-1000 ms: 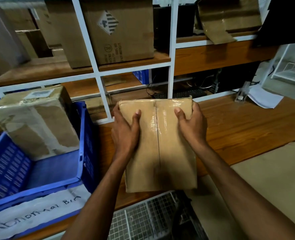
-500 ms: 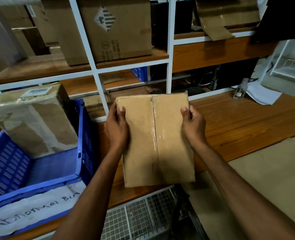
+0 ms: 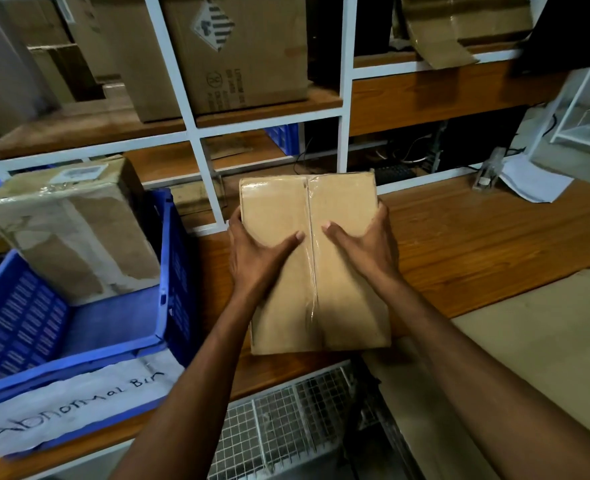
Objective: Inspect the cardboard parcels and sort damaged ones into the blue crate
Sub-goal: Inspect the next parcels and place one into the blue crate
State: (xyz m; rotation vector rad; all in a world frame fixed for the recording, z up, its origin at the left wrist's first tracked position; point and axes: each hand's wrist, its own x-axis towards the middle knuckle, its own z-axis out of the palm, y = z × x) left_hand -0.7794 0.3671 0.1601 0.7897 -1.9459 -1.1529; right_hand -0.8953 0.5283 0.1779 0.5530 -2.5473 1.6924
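Inside crate [image 3: 169, 271]: far half filled by torn box [image 3: 72, 230]; near floor free. Its right wall stands between that floor and the parcel [image 3: 342, 202]. Shelf posts [image 3: 214, 181] bar the back. Bench [image 3: 477, 251] right of parcel: open up to paper [image 3: 532, 183].

Head view, downward, close over bench [image 3: 494, 244]

Between the left hand [image 3: 255, 252] and right hand [image 3: 368, 247], the flat tan cardboard parcel [image 3: 342, 206] is plain, with a glossy clear tape stripe [image 3: 312, 289] down its middle. Left of the left hand, the blue slotted plastic crate [image 3: 174, 271] carries a white paper label [image 3: 79, 400] lettered in black.
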